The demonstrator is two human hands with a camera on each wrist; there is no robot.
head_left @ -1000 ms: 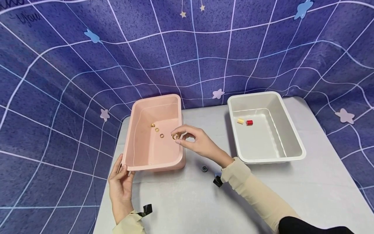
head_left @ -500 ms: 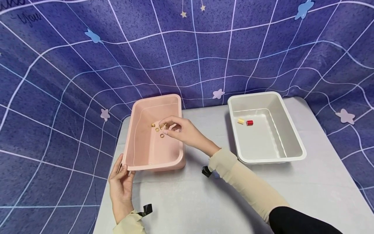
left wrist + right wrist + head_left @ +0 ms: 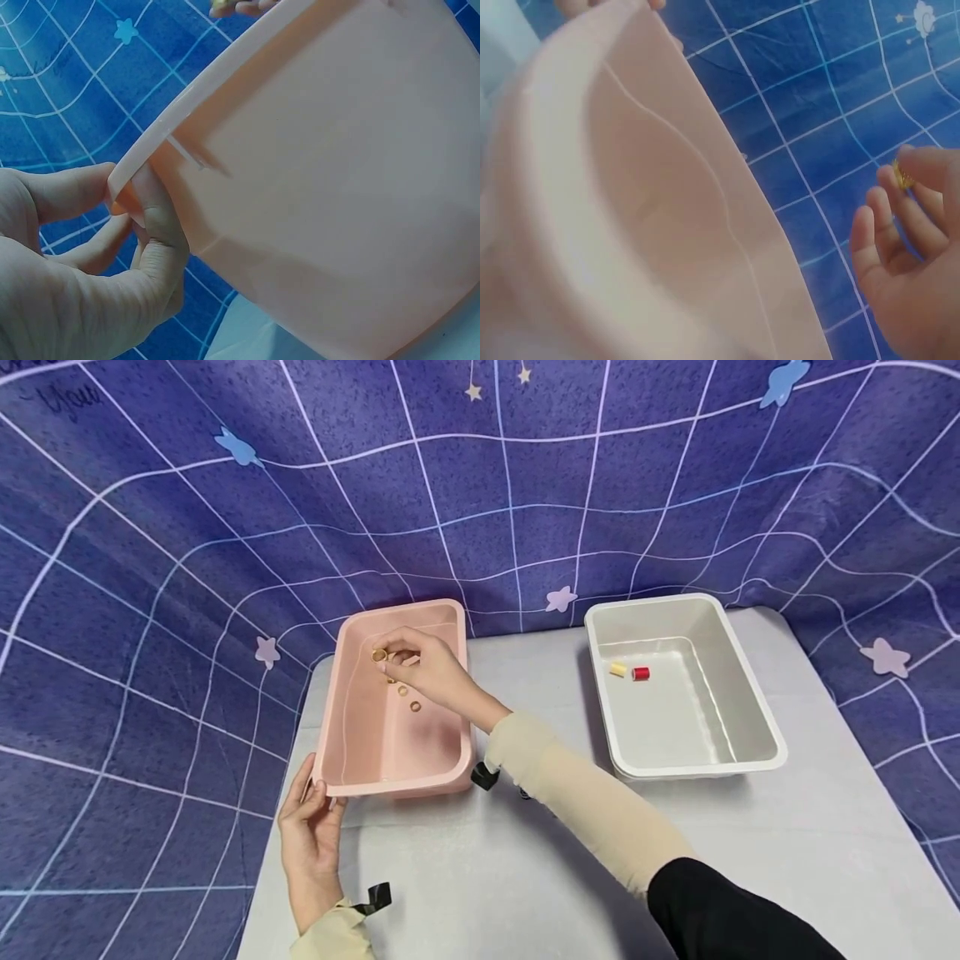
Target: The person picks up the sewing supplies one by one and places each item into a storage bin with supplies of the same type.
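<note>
My right hand [image 3: 435, 672] is over the far left part of the pink tub [image 3: 386, 752], pinching a gold ring [image 3: 379, 655] between thumb and fingertips. In the right wrist view the ring [image 3: 902, 174] shows as a gold glint at the fingertips. Several small gold rings [image 3: 416, 707] lie below on the tub's floor, one partly covered by the hand. At the tub's near left corner my left hand [image 3: 309, 839] grips the rim. Its thumb and fingers lie on either side of the rim in the left wrist view, where the hand [image 3: 90, 292] fills the lower left.
A grey tub [image 3: 675, 727] stands on the right of the table [image 3: 480, 877], with a yellow spool [image 3: 617, 669] and a red spool [image 3: 641, 673] in it. My right sleeve mostly hides a small dark round object [image 3: 524, 793]. A blue-purple cloth [image 3: 525, 543] hangs behind the tubs.
My right hand has carried the gold ring from the pink tub's right rim leftward and farther back over the tub. The left hand has stayed on the corner.
</note>
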